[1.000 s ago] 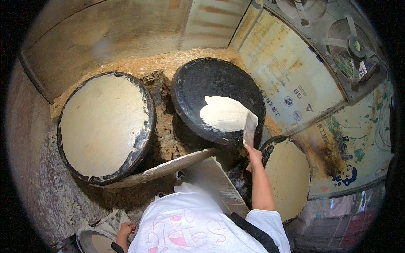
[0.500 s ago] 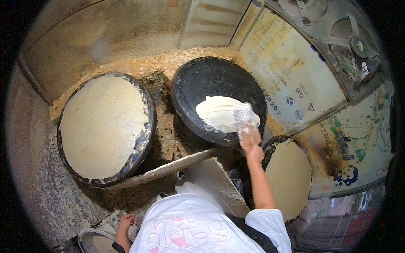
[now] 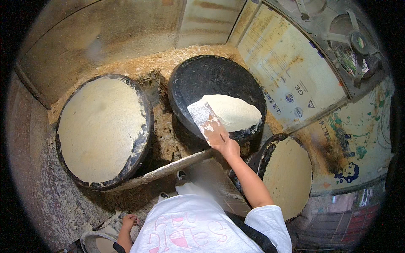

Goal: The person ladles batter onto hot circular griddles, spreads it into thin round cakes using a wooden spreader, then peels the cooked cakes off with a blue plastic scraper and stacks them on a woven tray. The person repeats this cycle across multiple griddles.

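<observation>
My right hand (image 3: 228, 147) grips a flat, wide-bladed scraper (image 3: 203, 118) smeared with pale batter. Its blade lies at the left edge of a mound of pale batter (image 3: 233, 111), over the near part of a round black griddle (image 3: 211, 76). Most of the griddle's far side shows bare dark surface. Down at the lower left, my left hand (image 3: 130, 220) hangs with its fingers curled and nothing visible in them. Close beside it stands a bucket (image 3: 84, 241) with pale batter inside.
To the left, a second round griddle bears a thin, pale pancake (image 3: 103, 128). A third griddle at the right carries another pancake (image 3: 289, 179). A narrow board (image 3: 173, 168) runs along the near side. Fans (image 3: 356, 42) and a stained panel (image 3: 291, 63) stand at the right.
My right hand and the scraper have swept left across the griddle, from the batter's right end to its left edge. The batter mound now reaches farther right. My left hand has hardly moved.
</observation>
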